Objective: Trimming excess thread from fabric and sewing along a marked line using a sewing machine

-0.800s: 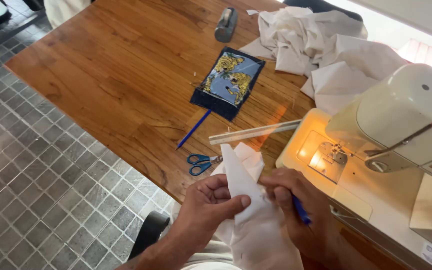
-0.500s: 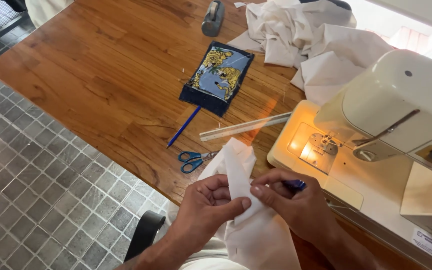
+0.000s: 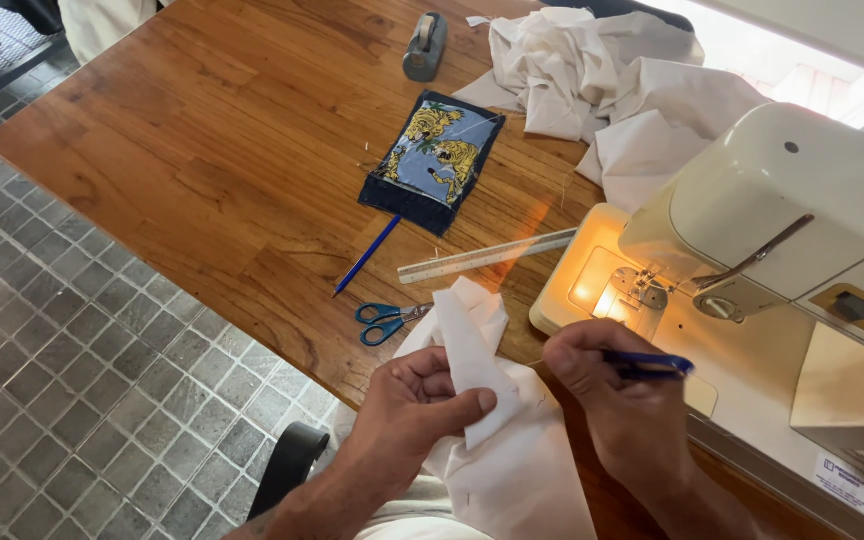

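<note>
While the left hand [image 3: 414, 408] pinches a folded white cloth [image 3: 472, 355], the right hand [image 3: 607, 385] has its grip closed on a blue pen [image 3: 652, 364].

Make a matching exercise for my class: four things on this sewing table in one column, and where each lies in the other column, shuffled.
Things:
1. scissors
2. ruler
3. tape dispenser
4. white cloth strip

Places:
A. far edge of the table, beside the heaped cloth
B. pinched in the left hand
C. near edge, just below the blue pen
D. between the patterned pouch and the sewing machine's base

Pairs: 1-C, 2-D, 3-A, 4-B
</note>
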